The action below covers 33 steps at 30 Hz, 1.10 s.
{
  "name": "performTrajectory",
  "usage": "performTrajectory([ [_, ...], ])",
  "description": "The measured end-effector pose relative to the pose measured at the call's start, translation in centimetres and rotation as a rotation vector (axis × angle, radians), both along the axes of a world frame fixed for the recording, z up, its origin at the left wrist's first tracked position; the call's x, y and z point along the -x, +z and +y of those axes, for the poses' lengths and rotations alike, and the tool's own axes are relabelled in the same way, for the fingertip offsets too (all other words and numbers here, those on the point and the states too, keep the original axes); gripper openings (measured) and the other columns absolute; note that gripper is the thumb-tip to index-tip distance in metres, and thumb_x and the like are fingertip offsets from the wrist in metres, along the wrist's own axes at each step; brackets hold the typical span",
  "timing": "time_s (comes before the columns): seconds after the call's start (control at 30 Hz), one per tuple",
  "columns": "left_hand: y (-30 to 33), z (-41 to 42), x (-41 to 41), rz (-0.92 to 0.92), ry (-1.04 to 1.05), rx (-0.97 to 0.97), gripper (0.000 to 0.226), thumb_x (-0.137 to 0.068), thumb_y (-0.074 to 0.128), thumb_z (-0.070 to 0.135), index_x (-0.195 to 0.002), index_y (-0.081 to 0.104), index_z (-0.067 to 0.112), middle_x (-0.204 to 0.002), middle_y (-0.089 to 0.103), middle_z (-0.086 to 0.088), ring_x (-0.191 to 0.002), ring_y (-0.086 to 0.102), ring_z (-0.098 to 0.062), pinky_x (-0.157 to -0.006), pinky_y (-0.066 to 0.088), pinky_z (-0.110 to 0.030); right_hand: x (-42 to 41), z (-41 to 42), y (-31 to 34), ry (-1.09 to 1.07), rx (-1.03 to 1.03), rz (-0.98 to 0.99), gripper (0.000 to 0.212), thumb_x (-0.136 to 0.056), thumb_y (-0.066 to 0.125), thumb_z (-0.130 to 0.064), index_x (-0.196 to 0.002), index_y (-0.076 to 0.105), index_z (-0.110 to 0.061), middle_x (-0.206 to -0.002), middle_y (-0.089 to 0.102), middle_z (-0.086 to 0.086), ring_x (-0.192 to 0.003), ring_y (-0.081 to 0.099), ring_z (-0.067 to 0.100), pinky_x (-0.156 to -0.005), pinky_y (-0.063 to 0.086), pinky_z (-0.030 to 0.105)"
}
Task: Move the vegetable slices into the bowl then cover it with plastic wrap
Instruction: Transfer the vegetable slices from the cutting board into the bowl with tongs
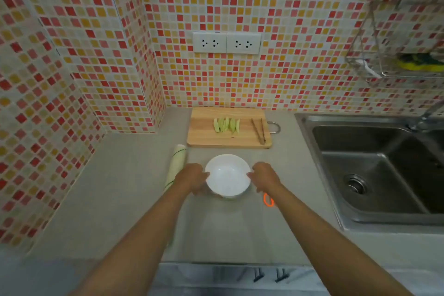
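My left hand [192, 179] holds the left rim of the white bowl [227, 176], fingers curled against its edge, and my right hand [264, 176] holds the right rim the same way, so the bowl sits between my two palms on the grey worktop [134, 199]. The bowl is round, plain, glossy and has nothing in it. Just left of my left hand lies the roll of plastic wrap [176, 167], a pale tube with thin green lines, pointing away from me. By my right wrist an orange rubber band [268, 200] lies flat on the worktop. Beyond the bowl, against the tiled wall, is a wooden cutting board [204, 134]; the vegetable slices [226, 124] lie on it in a tight row, pale green, long and thin. A pair of tongs [259, 130] rests on the right side of the same board. A steel sink [374, 168] is off to the right.
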State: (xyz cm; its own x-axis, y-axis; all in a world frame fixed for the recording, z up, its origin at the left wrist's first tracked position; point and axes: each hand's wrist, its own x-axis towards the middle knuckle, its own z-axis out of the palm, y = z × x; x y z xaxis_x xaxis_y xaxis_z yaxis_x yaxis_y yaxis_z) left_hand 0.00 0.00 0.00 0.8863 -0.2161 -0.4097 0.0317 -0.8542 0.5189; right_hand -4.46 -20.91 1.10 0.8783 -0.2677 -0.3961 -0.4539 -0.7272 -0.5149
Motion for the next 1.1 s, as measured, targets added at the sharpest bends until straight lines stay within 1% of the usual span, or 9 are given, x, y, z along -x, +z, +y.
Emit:
performTrajectory([
  [0.13,-1.7,-0.3,0.1,-0.011,0.065,0.165,0.033,-0.097,0.042,0.017,-0.093,0.064,-0.008,-0.078,0.071,-0.027,-0.065,0.070,-0.037,-0.064,0.059,-0.040,0.0,0.4,-1.1,-0.044,-0.072,-0.001,0.026,-0.092,0.045,-0.009,-0.092,0.063,0.011,-0.083,0.070,0.030,-0.065,0.068,0.040,-0.065,0.057,0.042],
  [0.27,-2.3,-0.5,-1.7,-0.018,0.083,0.247,0.028,-0.091,0.042,0.010,-0.087,0.064,-0.007,-0.068,0.070,-0.025,-0.058,0.069,-0.036,-0.061,0.059,-0.042,-1.2,0.4,-1.1,-0.097,-0.092,-0.036,0.020,-0.084,0.042,0.000,-0.080,0.060,0.007,-0.065,0.066,0.029,-0.047,0.061,0.031,-0.056,0.056,0.041],
  [0.37,-2.3,-0.8,-3.3,-0.042,0.080,0.269,0.026,-0.090,0.042,0.008,-0.083,0.063,-0.005,-0.066,0.069,-0.026,-0.058,0.069,-0.037,-0.060,0.059,-0.045,-2.7,0.0,-1.2,-0.123,-0.109,-0.059,0.021,-0.084,0.040,-0.002,-0.078,0.059,0.005,-0.064,0.066,0.028,-0.045,0.061,0.030,-0.052,0.054,0.038],
  [0.5,-2.2,-1.2,-5.4,-0.060,0.083,0.290,0.024,-0.091,0.042,0.008,-0.083,0.062,-0.003,-0.068,0.070,-0.027,-0.057,0.068,-0.036,-0.059,0.057,-0.040,-4.5,-0.3,-1.3,-0.150,-0.131,-0.071,0.020,-0.084,0.039,-0.002,-0.080,0.058,0.004,-0.065,0.067,0.028,-0.043,0.061,0.027,-0.045,0.048,0.030],
  [0.63,-2.4,-1.6,-7.1,-0.064,0.113,0.288,0.026,-0.090,0.042,0.007,-0.088,0.066,-0.003,-0.060,0.067,-0.017,-0.046,0.063,-0.023,-0.055,0.055,-0.033,-6.1,-0.6,-1.7,-0.156,-0.134,-0.078,0.020,-0.080,0.038,0.000,-0.078,0.058,0.004,-0.055,0.062,0.021,-0.040,0.060,0.025,-0.046,0.047,0.032],
  [0.7,-2.6,-1.8,-7.6,-0.064,0.119,0.287,0.026,-0.090,0.042,0.007,-0.090,0.067,-0.001,-0.061,0.067,-0.017,-0.045,0.062,-0.021,-0.054,0.053,-0.030,-6.6,-0.8,-2.0,-0.152,-0.142,-0.075,0.022,-0.079,0.037,0.000,-0.079,0.058,0.005,-0.055,0.062,0.021,-0.040,0.060,0.026,-0.046,0.047,0.032],
  [0.8,-2.8,-2.0,-8.1,-0.058,0.108,0.288,0.026,-0.090,0.042,0.008,-0.093,0.067,0.001,-0.066,0.069,-0.020,-0.050,0.064,-0.028,-0.061,0.056,-0.036,-7.2,-1.1,-2.5,-0.152,-0.150,-0.062,0.026,-0.079,0.037,-0.001,-0.083,0.061,0.008,-0.059,0.064,0.025,-0.041,0.060,0.026,-0.050,0.050,0.035],
  [0.97,-3.0,-2.2,-8.7,-0.089,0.090,0.284,0.027,-0.090,0.042,0.010,-0.093,0.069,0.009,-0.059,0.067,-0.010,-0.049,0.065,-0.027,-0.063,0.057,-0.039,-7.8,-1.5,-3.2,-0.168,-0.156,-0.074,0.026,-0.075,0.037,-0.001,-0.080,0.062,0.008,-0.055,0.063,0.024,-0.038,0.059,0.023,-0.042,0.043,0.026],
  [1.1,-3.2,-2.3,-9.0,-0.098,0.092,0.288,0.028,-0.091,0.042,0.013,-0.094,0.070,0.009,-0.064,0.070,-0.016,-0.050,0.066,-0.027,-0.066,0.059,-0.040,-8.0,-1.8,-3.4,-0.172,-0.169,-0.077,0.024,-0.075,0.037,-0.001,-0.076,0.060,0.005,-0.052,0.062,0.022,-0.038,0.059,0.023,-0.038,0.039,0.024],
])
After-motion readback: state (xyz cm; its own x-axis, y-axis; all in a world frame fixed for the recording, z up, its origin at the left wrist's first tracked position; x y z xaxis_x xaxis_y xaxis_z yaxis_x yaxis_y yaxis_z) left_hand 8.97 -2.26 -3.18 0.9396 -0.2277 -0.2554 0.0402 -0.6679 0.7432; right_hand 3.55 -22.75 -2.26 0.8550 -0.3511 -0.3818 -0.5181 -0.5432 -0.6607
